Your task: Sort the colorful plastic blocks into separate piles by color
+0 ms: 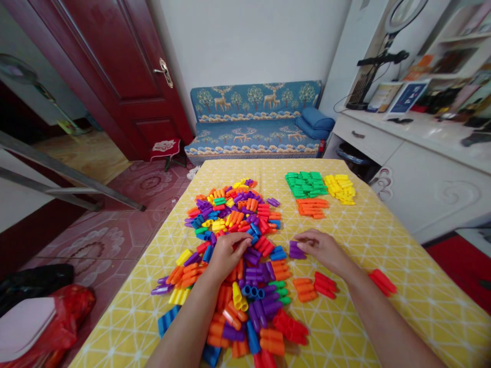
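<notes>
My right hand (320, 246) pinches a purple plastic piece of joined tubes (296, 250) between thumb and fingers, just right of a mixed pile. Over the middle of that pile, my left hand (228, 251) has its thumb and fingertips pressed together; what they grip, if anything, cannot be made out. Similar pieces in red, blue, purple, orange, green and yellow lie around it, such as a blue piece (253, 292) standing with its tube openings showing. Near my right wrist are a red piece (325, 284) and an orange piece (305, 290).
Sorted groups lie at the table's far right: green pieces (306, 184), yellow pieces (340, 189) and orange pieces (312, 208). A lone red piece (382, 282) sits right of my forearm. The yellow patterned tablecloth (418, 306) covers the table. A blue sofa (245, 137) stands beyond.
</notes>
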A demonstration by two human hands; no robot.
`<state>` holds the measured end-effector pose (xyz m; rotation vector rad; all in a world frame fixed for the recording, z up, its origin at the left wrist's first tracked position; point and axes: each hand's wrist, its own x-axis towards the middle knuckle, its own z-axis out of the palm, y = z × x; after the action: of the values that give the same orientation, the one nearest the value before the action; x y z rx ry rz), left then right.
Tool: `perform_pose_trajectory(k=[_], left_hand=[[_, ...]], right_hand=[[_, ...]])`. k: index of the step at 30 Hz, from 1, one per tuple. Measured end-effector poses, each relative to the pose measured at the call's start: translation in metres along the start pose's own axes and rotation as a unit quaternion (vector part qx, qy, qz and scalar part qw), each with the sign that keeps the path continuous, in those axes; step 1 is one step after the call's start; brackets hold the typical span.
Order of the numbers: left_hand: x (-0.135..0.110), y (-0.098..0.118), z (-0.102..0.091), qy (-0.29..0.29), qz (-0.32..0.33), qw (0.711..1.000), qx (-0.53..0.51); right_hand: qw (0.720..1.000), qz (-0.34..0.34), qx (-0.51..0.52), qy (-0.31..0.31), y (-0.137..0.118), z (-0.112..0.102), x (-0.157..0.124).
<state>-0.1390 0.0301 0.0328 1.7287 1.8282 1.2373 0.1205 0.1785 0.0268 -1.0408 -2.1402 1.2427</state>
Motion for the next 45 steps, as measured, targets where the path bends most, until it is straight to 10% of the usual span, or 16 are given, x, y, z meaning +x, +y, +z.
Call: perform_pose_trajectory(k=[3,10,15,24,33,45], left_hand=[[0.000,-0.001,0.000,0.000,-0.008,1.000,-0.004],[0.001,-0.004,0.001,-0.003,-0.005,1.000,0.002],[0.000,-0.003,0.000,-0.005,0.000,1.000,0.003],[0.000,-0.002,0.000,0.000,-0.003,1.000,0.007],[0.000,-0.003,-0.001,-0.003,0.002,1.000,0.014],[0.001,-0.001,-0.001,0.001,0.004,1.000,0.018]], right_hand=[[0.990,-0.022,-0.118,0.075,-0.007,-0.014,-0.017],[0.965,0.054,-0.246,-0.075,-0.019,-0.034,-0.071],[0.956,0.061,-0.276,-0.075,-0.015,-0.017,-0.090],[0.941,0.064,-0.332,0.030,0.006,-0.028,-0.061],[0.907,0.119,-0.360,0.186,0.052,-0.121,-0.054],[0.939,0.024,-0.297,0.172,0.104,-0.139,-0.025]])
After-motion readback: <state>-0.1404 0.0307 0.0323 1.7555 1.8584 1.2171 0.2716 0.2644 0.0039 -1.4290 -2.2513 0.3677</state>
